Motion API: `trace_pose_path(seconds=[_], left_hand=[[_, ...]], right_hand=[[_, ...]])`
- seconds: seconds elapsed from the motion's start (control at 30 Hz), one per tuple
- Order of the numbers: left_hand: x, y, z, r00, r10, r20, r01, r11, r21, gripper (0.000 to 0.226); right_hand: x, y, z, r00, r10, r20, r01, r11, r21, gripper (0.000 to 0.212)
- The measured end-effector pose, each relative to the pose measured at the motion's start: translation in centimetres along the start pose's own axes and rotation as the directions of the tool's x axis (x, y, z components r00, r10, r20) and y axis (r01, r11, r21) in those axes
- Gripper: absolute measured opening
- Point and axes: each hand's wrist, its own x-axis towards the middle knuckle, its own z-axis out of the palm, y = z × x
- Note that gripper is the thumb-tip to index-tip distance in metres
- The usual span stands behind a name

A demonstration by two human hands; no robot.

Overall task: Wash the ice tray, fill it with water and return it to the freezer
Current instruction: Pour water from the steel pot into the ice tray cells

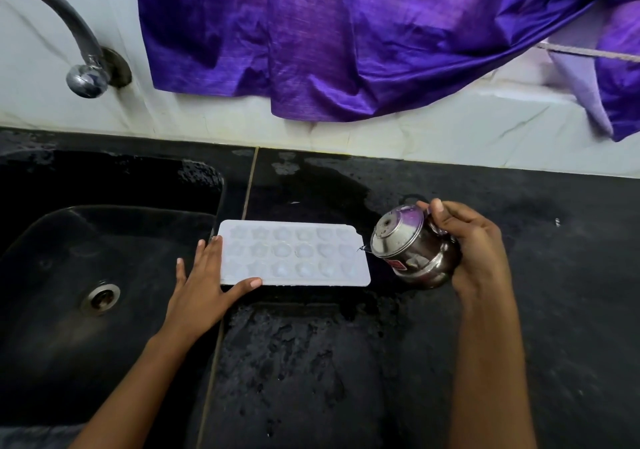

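A white ice tray (294,254) lies flat at the centre of the frame on a wet black bench (536,327), its left end at the edge of the dark sink (52,327). The left hand (204,286) steadies it, grip wide, straight fingers against the tray's left end and the thumb along its near edge. The right hand (474,244) has its grip closed round a small steel pot (412,247), tilted with its mouth just beside the tray's right end. A curved tap (86,78) stands at upper left; purple cloth (346,33) hangs across the white wall at the top.
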Motion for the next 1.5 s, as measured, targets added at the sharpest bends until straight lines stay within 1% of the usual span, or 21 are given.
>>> trace_pose_path(seconds=[0.1, 0.23, 0.63, 0.87, 1.2, 1.3, 1.4, 1.5], left_hand=[[0.0, 0.0, 0.0, 1.0, 0.0, 0.001, 0.0, 1.0, 0.003, 0.121], [0.0, -0.1, 0.1, 1.0, 0.001, 0.006, -0.001, 1.0, 0.003, 0.121], [0.0, -0.2, 0.2, 1.0, 0.003, 0.0, -0.003, 1.0, -0.001, 0.121], [0.0, -0.2, 0.2, 1.0, 0.012, -0.011, -0.012, 1.0, -0.006, 0.121], [0.0, -0.1, 0.3, 1.0, 0.003, -0.012, -0.004, 1.0, -0.005, 0.121], [0.1, -0.2, 0.3, 1.0, -0.001, -0.014, 0.001, 1.0, -0.005, 0.121], [0.1, -0.2, 0.2, 1.0, 0.0, -0.014, 0.0, 1.0, -0.002, 0.12], [0.0, -0.1, 0.1, 1.0, -0.001, -0.01, 0.0, 1.0, -0.005, 0.12]], right_hand=[[-0.1, -0.2, 0.0, 1.0, -0.016, -0.002, 0.016, 1.0, 0.004, 0.006], [-0.2, -0.5, 0.1, 0.999, -0.042, -0.008, 0.042, 0.999, -0.001, 0.015], [-0.4, -0.9, 0.0, 0.995, -0.096, -0.021, 0.096, 0.995, 0.002, 0.02], [-0.1, -0.6, -0.2, 0.998, -0.062, -0.016, 0.063, 0.998, 0.011, 0.021], [0.7, 0.5, 0.0, 0.999, 0.045, -0.008, -0.043, 0.988, 0.151, 0.024], [0.6, 0.6, 0.3, 0.999, 0.052, 0.007, -0.052, 0.988, 0.148, 0.023], [0.4, 0.5, 0.7, 0.998, 0.052, 0.032, -0.056, 0.989, 0.137, 0.017], [0.3, 0.5, 1.1, 0.998, 0.037, 0.052, -0.041, 0.996, 0.081, 0.022]])
